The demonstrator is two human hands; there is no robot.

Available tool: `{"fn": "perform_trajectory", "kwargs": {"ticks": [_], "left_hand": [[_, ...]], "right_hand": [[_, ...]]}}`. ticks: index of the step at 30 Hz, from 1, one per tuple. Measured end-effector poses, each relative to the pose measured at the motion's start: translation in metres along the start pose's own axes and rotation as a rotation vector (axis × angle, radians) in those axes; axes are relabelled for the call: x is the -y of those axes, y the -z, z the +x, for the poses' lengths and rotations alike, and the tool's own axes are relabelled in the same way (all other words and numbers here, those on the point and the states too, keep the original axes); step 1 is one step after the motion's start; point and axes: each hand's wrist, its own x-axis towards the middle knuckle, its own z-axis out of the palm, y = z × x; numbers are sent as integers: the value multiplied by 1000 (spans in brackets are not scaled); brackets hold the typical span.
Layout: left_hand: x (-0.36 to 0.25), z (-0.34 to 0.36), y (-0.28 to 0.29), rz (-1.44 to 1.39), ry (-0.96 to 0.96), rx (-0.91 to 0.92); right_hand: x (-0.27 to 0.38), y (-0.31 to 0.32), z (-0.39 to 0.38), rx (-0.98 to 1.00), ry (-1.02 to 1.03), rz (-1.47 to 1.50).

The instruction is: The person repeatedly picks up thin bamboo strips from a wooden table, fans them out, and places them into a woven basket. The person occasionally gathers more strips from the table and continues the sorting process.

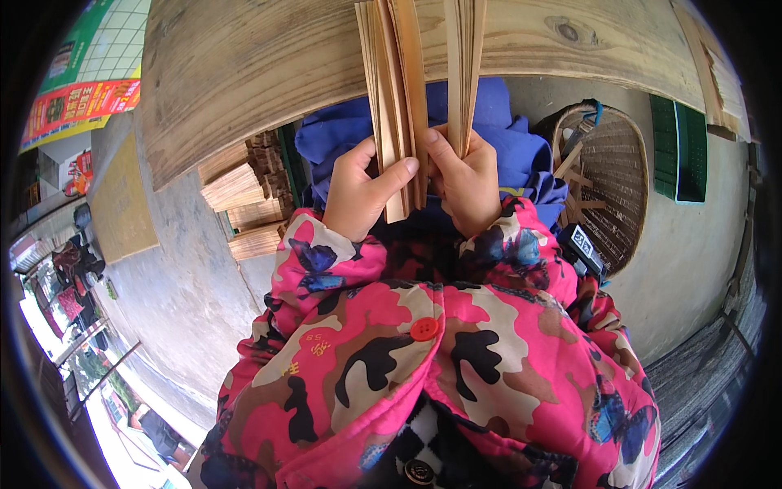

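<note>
My left hand (361, 189) is closed round a bundle of thin wooden strips (393, 90), its thumb lying across their near ends. A smaller bundle of the same pale strips (466, 61) sits in my right hand (466, 179), whose thumb also rests by one strip of the left bundle. Both bundles point away from me, and their far ends reach over the wooden tabletop (244, 73). Under my hands lies a blue cloth (517, 155), spread below the table's near edge.
Stacked wooden strips (244, 191) stand on the floor to the left. A woven basket (615, 187) with loose strips is at the right, beside a green crate (679, 151). More strips (721, 85) lie at the table's right end. A small dark device (585, 244) is near my right elbow.
</note>
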Motion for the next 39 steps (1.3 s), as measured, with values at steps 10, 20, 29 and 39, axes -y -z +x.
{"fn": "perform_trajectory", "kwargs": {"ticks": [10, 20, 29, 39], "left_hand": [[2, 0, 5, -356, 132, 37], [6, 2, 5, -420, 140, -14], [3, 2, 5, -366, 49, -41], [-5, 4, 7, -293, 36, 24]], "right_hand": [[0, 8, 5, -1, -23, 84], [5, 12, 5, 33, -101, 101], [6, 16, 8, 140, -178, 168], [42, 137, -35, -341, 218, -181]]}}
